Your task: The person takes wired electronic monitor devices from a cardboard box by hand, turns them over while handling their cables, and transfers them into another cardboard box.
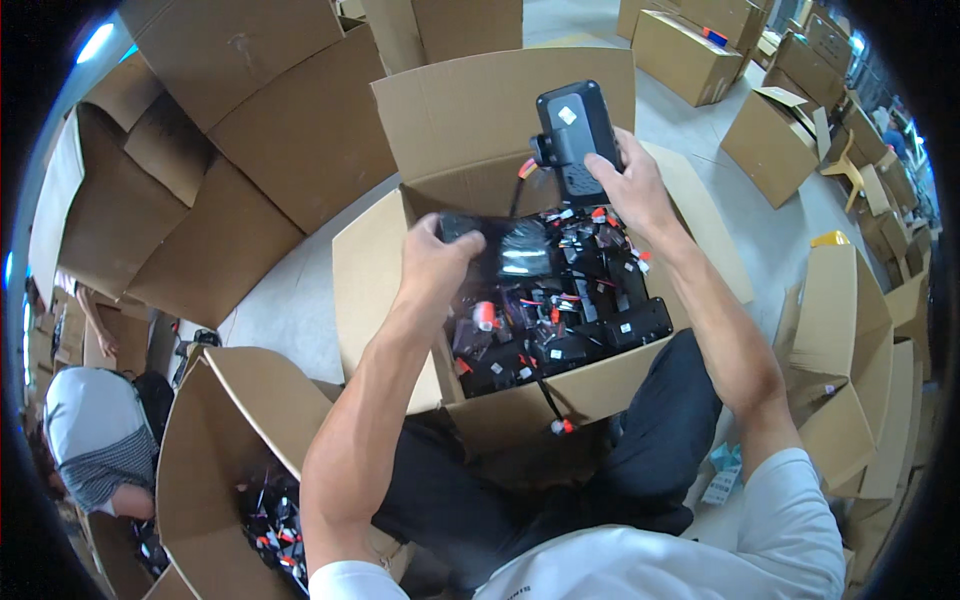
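My right hand (635, 185) grips a black electronic device (588, 128) by its side, raised over the far right of an open cardboard box (600, 388). This device has a speaker grille, a small white label and a round mount on its left edge. My left hand (435, 255), smeared by motion, is closed on the left end of a dark flat device with a glossy face (525, 250), just above the box's contents. A black cable with an orange and yellow end (526, 168) hangs near both devices. Below lie several black devices (635, 325) with wires and red and white plugs.
At the lower left stands another open box (205, 450) holding similar wired parts (275, 530). Tall cartons (300, 130) rise at the far left, and more boxes (840, 330) stand on the right. Another person (100, 420) bends over a box at the left edge.
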Demonstrator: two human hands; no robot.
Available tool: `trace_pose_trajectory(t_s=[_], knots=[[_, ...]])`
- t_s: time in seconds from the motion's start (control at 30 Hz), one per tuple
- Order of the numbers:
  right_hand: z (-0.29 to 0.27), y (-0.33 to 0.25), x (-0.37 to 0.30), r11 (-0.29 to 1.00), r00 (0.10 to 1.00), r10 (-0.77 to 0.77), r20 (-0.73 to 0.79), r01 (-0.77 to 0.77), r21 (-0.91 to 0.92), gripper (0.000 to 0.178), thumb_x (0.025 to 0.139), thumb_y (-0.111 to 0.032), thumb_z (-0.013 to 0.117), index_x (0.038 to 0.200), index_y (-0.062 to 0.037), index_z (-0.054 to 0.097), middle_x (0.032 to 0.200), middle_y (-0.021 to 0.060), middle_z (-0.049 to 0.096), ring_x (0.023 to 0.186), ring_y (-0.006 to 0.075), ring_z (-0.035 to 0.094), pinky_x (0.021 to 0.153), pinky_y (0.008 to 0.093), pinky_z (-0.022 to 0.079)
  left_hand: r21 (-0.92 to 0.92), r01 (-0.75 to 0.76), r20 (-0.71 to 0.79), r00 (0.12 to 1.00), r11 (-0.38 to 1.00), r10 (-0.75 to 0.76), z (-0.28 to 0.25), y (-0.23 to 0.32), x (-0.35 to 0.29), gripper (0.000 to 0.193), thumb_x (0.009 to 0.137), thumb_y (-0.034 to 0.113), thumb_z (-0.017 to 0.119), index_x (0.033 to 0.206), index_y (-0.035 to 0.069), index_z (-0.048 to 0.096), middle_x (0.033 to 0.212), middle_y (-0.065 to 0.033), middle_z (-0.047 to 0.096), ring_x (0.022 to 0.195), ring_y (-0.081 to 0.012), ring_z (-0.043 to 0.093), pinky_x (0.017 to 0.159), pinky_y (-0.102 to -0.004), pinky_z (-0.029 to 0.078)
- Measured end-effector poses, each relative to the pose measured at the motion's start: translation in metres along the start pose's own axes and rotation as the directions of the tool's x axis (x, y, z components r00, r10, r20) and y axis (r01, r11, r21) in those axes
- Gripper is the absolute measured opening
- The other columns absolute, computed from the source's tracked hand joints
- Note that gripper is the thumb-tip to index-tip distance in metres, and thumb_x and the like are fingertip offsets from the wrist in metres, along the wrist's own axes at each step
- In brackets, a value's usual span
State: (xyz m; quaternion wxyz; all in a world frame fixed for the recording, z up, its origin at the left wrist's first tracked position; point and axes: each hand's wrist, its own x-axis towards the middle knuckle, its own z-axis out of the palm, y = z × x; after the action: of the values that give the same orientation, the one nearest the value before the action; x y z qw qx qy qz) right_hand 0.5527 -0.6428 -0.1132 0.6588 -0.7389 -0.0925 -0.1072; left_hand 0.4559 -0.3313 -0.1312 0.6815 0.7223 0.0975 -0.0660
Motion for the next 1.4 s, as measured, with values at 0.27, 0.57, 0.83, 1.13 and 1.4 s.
trace_pose_trajectory(t_s=[0.27,0.57,0.83,1.13,1.4], knots=[[-0.031,-0.065,-0.048,0.954,0.766,-0.008,0.642,0.198,-0.224,0.052,0.107,-0.026,0.086,0.149,0.0029,0.079,0.136,0.0111,0.085,0.126,0.0184,0.077,0.113,0.0386,0.061,0.265,-0.225,-0.240,0.927,0.938,0.290,0.001,0.049,-0.025,0.064,0.118,0.048,0.069,0.163,0.003,0.068,0.140,-0.0301,0.082,0.136,-0.0460,0.077,0.118,-0.0541,0.058],[0.006,-0.031,-0.044,1.000,0.801,-0.011,0.599,0.022,-0.011,0.056,0.106,-0.038,0.096,0.144,-0.0004,0.079,0.130,0.0050,0.081,0.124,0.0153,0.074,0.112,0.0340,0.058,-0.044,-0.308,-0.007,0.951,0.950,0.308,-0.003,0.015,-0.008,0.053,0.124,0.049,0.071,0.134,-0.003,0.074,0.115,-0.0045,0.079,0.097,-0.0126,0.072,0.086,-0.0335,0.062],[0.011,-0.041,-0.048,0.807,0.870,-0.453,0.194,0.492,-0.326,0.056,0.112,-0.036,0.090,0.151,0.0005,0.073,0.139,0.0113,0.079,0.134,0.0221,0.072,0.120,0.0393,0.056,-0.302,-0.270,-0.014,0.960,0.915,0.279,0.022,0.034,-0.016,0.084,0.097,0.043,0.102,0.155,-0.006,0.065,0.129,-0.0146,0.080,0.113,-0.0201,0.079,0.101,-0.0375,0.068],[0.060,-0.041,-0.077,0.976,0.970,-0.202,0.134,0.212,-0.057,0.077,0.118,-0.057,0.076,0.156,0.0098,0.066,0.143,0.0244,0.080,0.138,0.0311,0.075,0.122,0.0432,0.056,-0.437,-0.053,-0.124,0.992,0.898,-0.002,0.012,0.015,-0.020,0.066,0.119,0.059,0.073,0.140,-0.003,0.076,0.126,-0.0116,0.084,0.110,-0.0201,0.079,0.101,-0.0369,0.064],[0.044,-0.013,-0.054,0.991,0.920,0.109,0.377,-0.070,-0.115,0.070,0.114,-0.055,0.083,0.148,0.0053,0.073,0.138,0.0159,0.080,0.130,0.0211,0.072,0.116,0.0377,0.056,-0.343,0.040,-0.259,0.956,0.938,-0.135,0.036,0.017,-0.023,0.086,0.124,0.076,0.048,0.138,-0.005,0.075,0.131,-0.0174,0.082,0.122,-0.0249,0.080,0.109,-0.0420,0.064]])
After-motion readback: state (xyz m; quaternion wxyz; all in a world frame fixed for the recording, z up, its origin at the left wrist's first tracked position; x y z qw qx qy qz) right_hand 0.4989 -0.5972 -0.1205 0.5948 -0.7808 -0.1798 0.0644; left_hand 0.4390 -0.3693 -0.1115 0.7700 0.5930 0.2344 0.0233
